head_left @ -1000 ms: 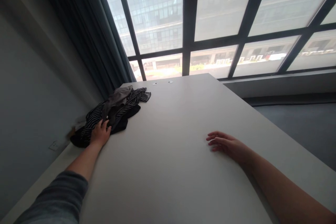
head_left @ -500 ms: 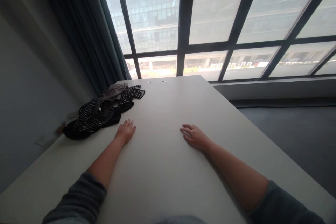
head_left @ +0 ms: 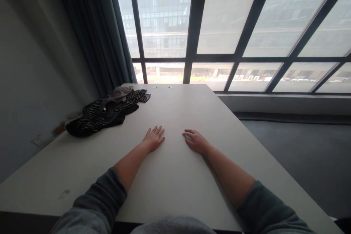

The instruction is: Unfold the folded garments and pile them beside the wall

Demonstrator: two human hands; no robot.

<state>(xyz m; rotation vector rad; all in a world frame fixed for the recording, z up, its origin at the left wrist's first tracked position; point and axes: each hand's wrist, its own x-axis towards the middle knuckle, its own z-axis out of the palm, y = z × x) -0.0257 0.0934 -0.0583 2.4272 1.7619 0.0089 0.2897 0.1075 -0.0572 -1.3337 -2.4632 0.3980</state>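
My left hand (head_left: 154, 139) lies flat, palm down, on the white table (head_left: 175, 190) with its fingers spread and nothing in it. My right hand (head_left: 195, 140) rests flat beside it, a short gap between them, also holding nothing. A crumpled pile of clothes (head_left: 105, 111), black with white stripes and a grey piece on top, lies at the table's far left, well apart from both hands. Both forearms are bare, with grey sleeves pushed up near the elbows.
A large window with dark frames (head_left: 192, 25) stands behind the table, and a dark curtain (head_left: 95, 29) hangs at its left. A grey wall with a socket (head_left: 37, 139) runs along the left. Two small round fittings (head_left: 163, 87) sit at the table's far edge.
My left hand let go of the clothes pile and slid right to the table's middle. My right hand moved left toward it. Both now lie flat side by side.
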